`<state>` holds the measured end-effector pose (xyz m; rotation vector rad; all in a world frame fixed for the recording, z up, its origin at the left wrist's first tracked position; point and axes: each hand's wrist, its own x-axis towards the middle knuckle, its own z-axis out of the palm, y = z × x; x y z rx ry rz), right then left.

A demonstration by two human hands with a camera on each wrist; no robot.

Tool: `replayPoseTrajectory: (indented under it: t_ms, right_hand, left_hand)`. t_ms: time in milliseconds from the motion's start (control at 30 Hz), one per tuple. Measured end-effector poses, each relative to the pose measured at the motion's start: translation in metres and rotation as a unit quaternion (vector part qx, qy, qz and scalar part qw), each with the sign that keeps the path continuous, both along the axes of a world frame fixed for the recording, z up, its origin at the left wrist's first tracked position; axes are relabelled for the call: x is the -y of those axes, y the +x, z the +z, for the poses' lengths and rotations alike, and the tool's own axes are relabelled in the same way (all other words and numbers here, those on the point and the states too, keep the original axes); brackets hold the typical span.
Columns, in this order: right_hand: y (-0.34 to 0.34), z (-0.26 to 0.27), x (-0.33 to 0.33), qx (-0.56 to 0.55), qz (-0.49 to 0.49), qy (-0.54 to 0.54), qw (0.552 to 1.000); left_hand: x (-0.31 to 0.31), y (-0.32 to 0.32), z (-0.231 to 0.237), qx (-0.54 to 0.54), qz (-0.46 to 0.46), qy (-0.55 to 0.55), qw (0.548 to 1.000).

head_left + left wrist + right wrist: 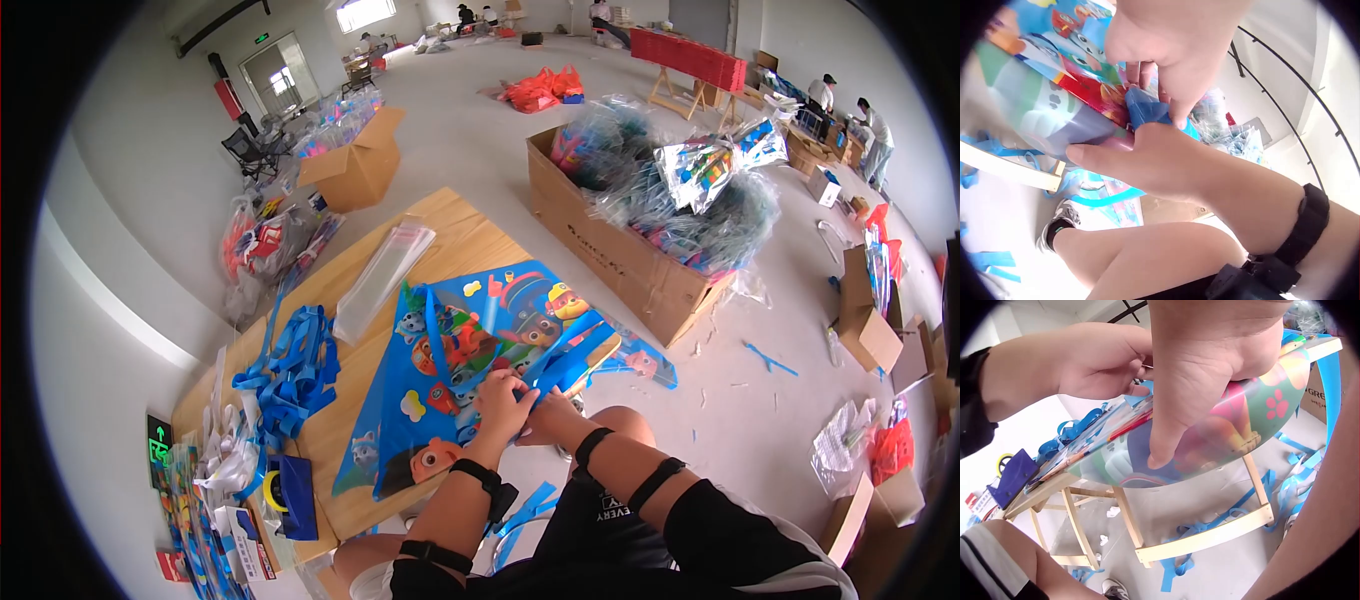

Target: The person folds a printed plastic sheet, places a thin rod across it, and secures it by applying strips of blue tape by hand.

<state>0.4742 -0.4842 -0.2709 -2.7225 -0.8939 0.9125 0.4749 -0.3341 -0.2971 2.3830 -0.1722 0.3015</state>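
Note:
A glossy blue plastic sheet (440, 400) printed with cartoon puppies is spread over the wooden table, its near part bulging past the edge. My left hand (497, 405) is over the sheet, finger and thumb pinching a blue strip (1144, 107). Close beside it, my right hand (552, 418) grips the sheet's near edge. In the right wrist view, the right thumb (1161, 453) presses the outer face, and the fingers behind the sheet are hidden. The left hand (1094, 365) also shows there, nearly touching the right one.
Loose blue ribbons (300, 375) and clear plastic sleeves (385, 280) lie on the wooden table (455, 220). A blue tape dispenser (297, 497) sits at its near left. Beyond stands a large carton (620, 265) of wrapped goods. Ribbon scraps (1179, 565) litter the floor.

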Motion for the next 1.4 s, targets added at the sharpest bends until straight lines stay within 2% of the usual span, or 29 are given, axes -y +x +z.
replayPoseTrajectory:
  t_ms: [33, 67, 100, 133, 267, 333, 367, 433, 567, 633, 667, 733, 833, 1167, 1267, 1333, 1367, 1400]
  right_hand:
    - [-0.004, -0.008, 0.002, 0.0, -0.002, 0.0, 1.0]
    - [-0.011, -0.016, 0.004, 0.165, 0.0, 0.073, 0.984]
    - [-0.013, -0.02, 0.005, 0.324, 0.003, 0.143, 0.935]
    - [-0.01, -0.025, 0.004, 0.26, -0.004, 0.13, 0.957]
    - [-0.009, -0.031, 0.003, 0.324, -0.011, 0.178, 0.929]
    - [-0.006, -0.027, 0.0, 0.225, 0.001, 0.078, 0.971]
    - [-0.006, -0.026, 0.001, 0.225, -0.001, 0.077, 0.971]
    - [-0.007, -0.036, 0.002, 0.282, -0.001, 0.118, 0.952]
    - [-0.008, -0.046, 0.005, 0.238, -0.03, 0.177, 0.954]
    - [-0.004, -0.039, 0.002, 0.066, -0.082, 0.135, 0.985]
    - [-0.002, -0.038, 0.0, 0.067, -0.083, 0.135, 0.985]
    - [0.006, -0.063, -0.005, 0.113, -0.016, 0.117, 0.987]
    - [0.008, -0.075, -0.006, 0.15, -0.014, 0.12, 0.981]
    - [0.001, -0.101, -0.01, 0.321, -0.008, 0.138, 0.937]
    - [0.004, -0.103, -0.01, 0.373, -0.003, 0.142, 0.917]
    - [0.005, -0.109, -0.01, 0.406, 0.0, 0.145, 0.902]
    - [0.001, -0.087, -0.008, 0.406, 0.0, 0.145, 0.902]
    - [-0.004, -0.064, -0.002, 0.335, -0.001, 0.137, 0.932]
  left_hand:
    - [-0.004, 0.004, -0.004, 0.0, -0.002, 0.0, 1.0]
    - [-0.009, 0.007, -0.008, -0.034, 0.013, -0.022, 0.999]
    - [-0.011, 0.009, -0.007, -0.069, 0.027, -0.044, 0.996]
    - [-0.012, 0.006, -0.006, -0.042, 0.036, -0.032, 0.998]
    - [-0.006, -0.004, 0.0, 0.017, 0.085, 0.014, 0.996]
    - [-0.006, -0.005, 0.004, 0.038, 0.059, -0.006, 0.997]
    - [-0.005, -0.003, 0.006, 0.038, 0.058, -0.006, 0.998]
    - [-0.003, 0.001, 0.008, -0.026, -0.006, 0.039, 0.999]
    - [0.017, -0.001, 0.026, -0.051, 0.022, 0.125, 0.991]
    - [0.027, 0.0, 0.033, -0.082, 0.06, 0.213, 0.972]
    - [0.033, 0.001, 0.036, -0.082, 0.06, 0.213, 0.972]
    - [0.046, 0.002, 0.053, -0.159, 0.079, 0.24, 0.954]
    - [0.054, -0.002, 0.059, -0.095, 0.067, 0.265, 0.957]
    - [0.056, 0.011, 0.032, -0.066, 0.031, 0.196, 0.978]
    - [0.056, 0.015, 0.021, -0.02, 0.033, 0.167, 0.985]
    - [0.05, 0.02, 0.016, -0.021, 0.017, 0.032, 0.999]
    - [0.047, 0.021, 0.018, -0.021, 0.017, 0.032, 0.999]
    - [0.042, 0.022, 0.019, -0.017, 0.014, 0.015, 1.0]
